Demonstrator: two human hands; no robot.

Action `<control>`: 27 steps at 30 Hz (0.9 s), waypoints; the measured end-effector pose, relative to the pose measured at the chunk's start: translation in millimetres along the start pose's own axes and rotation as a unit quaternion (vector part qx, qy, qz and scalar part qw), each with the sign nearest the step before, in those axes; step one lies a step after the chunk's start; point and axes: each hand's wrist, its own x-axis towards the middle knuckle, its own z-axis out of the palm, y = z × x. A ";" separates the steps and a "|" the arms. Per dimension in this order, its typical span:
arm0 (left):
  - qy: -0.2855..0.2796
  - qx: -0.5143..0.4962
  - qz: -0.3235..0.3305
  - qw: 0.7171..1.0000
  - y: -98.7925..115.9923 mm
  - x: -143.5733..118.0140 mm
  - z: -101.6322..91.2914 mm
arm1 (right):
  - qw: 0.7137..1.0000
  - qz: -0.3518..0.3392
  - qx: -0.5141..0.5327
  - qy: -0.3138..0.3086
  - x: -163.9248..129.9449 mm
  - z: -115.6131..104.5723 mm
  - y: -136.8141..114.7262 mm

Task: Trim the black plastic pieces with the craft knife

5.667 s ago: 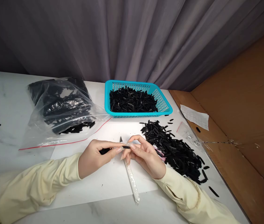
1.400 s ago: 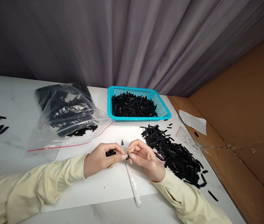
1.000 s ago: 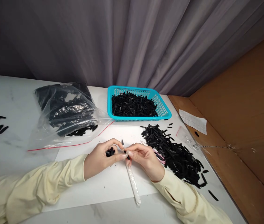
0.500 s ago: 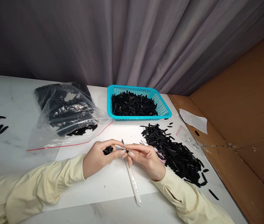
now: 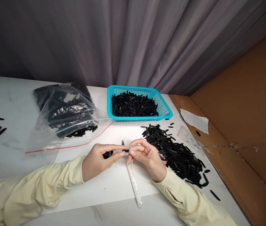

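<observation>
A small black strip [image 5: 125,151] is held level between my two hands. My left hand [image 5: 97,160] pinches its left end between thumb and fingers. More black pieces [image 5: 107,154] show in the gap behind that thumb; whether they lie in the palm or on the paper I cannot tell. At the other end of the strip, the thumb and fingers of my right hand [image 5: 148,157] are closed on it. A knife with a white wrapped handle [image 5: 134,185] lies under my hands, its dark tip pointing away from me.
Behind my hands stands a blue basket [image 5: 139,118] holding many black strips. A clear bag [image 5: 69,110] of them lies left of it. A loose heap [image 5: 177,153] spreads on the right, near a cardboard wall [image 5: 245,94]. White paper [image 5: 86,194] covers the table's middle.
Both hands stay over the knife. My right index finger has lifted and bent, the left fingers have straightened, and more of the black strip shows between them.
</observation>
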 end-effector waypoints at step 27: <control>0.033 0.013 0.014 0.999 2.1 -0.3 1.3 | 0.996 0.063 0.025 -0.062 1.3 1.8 -0.8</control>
